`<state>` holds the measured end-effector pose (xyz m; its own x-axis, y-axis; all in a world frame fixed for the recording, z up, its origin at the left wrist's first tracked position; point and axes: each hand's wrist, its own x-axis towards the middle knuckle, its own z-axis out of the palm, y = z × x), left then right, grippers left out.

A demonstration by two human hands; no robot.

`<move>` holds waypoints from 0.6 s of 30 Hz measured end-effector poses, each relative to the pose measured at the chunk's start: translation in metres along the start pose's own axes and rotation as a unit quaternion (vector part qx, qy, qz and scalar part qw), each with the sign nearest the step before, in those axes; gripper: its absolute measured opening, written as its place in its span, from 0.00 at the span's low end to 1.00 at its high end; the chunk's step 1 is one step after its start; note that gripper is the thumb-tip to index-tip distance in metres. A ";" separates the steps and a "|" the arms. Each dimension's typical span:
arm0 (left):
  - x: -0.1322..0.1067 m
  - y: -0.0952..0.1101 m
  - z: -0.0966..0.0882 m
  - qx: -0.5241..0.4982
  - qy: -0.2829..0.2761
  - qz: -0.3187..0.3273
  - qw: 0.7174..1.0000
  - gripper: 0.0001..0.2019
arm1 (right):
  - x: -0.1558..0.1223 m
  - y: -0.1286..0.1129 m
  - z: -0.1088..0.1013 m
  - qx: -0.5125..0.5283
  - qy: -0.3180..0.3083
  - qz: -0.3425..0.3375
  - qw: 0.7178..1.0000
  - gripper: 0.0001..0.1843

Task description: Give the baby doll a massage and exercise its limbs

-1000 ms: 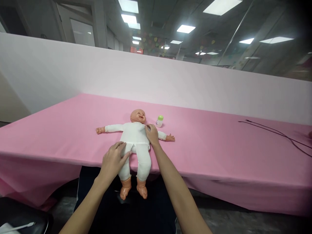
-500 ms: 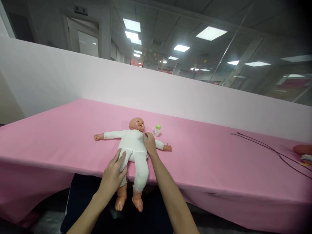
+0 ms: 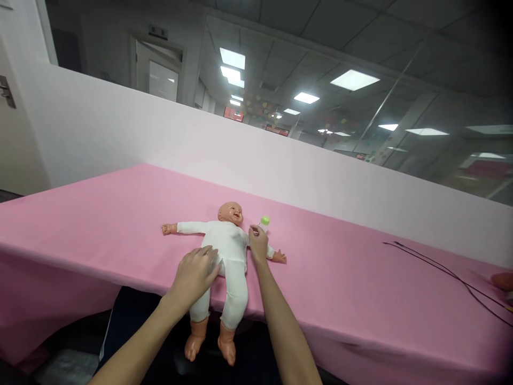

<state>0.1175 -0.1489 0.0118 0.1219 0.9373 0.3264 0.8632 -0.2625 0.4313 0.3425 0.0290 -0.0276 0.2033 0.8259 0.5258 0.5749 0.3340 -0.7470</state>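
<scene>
Table [image 3: 100, 214]: pink-covered and filling the whole lower half of the frame, with its near edge crossing just under the hands.
Doll [image 3: 229, 247]: lying on its back at centre frame, arms spread wide, head pointing to the top of the picture and both bare feet hanging off the near edge (so its weight is sitting close to the drop).
White suit [image 3: 236, 283]: covering the doll from neck to ankles and looking smooth over the chest.
Left hand [image 3: 194, 275]: resting open and flat on the doll's hip, lower centre, with the fingers loosely spread and gripping nothing. My read is that steady downward palm pressure here is what is stopping the body from sliding toward the edge.
Right hand [image 3: 258, 243]: fingertips are bunching together at the doll's shoulder, just right of centre. Whether any cloth is caught between them I cannot tell. Small, light tugs look wiser than one long pull.
Bottle [image 3: 264, 223]: green-capped and standing just beyond the right hand, close enough to get knocked, so the wrist is better held low.
</scene>
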 end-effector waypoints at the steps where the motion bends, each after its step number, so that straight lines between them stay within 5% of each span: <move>1: 0.006 0.002 -0.004 0.003 -0.015 -0.004 1.000 0.16 | 0.003 0.000 -0.003 0.001 0.007 0.011 1.000 0.21; 6: 0.012 -0.001 0.005 0.016 -0.055 0.003 0.998 0.12 | 0.025 0.000 -0.036 -0.086 -0.019 0.039 0.995 0.21; 9: 0.003 -0.011 0.030 -0.019 -0.049 0.006 0.999 0.22 | 0.028 0.005 -0.051 -0.141 -0.048 0.034 0.988 0.16; 12: -0.001 -0.017 0.046 -0.072 -0.036 0.003 0.997 0.33 | 0.021 0.011 -0.050 -0.200 -0.089 0.026 0.975 0.15; 18: 0.019 -0.004 0.029 -0.107 0.010 0.014 0.994 0.26 | 0.012 0.015 -0.031 -0.315 -0.152 -0.001 0.937 0.17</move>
<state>0.1304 -0.1237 -0.0085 0.1333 0.9245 0.3571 0.7352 -0.3339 0.5899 0.3779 0.0299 -0.0206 0.0213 0.9487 0.3155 0.9483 0.0808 -0.3070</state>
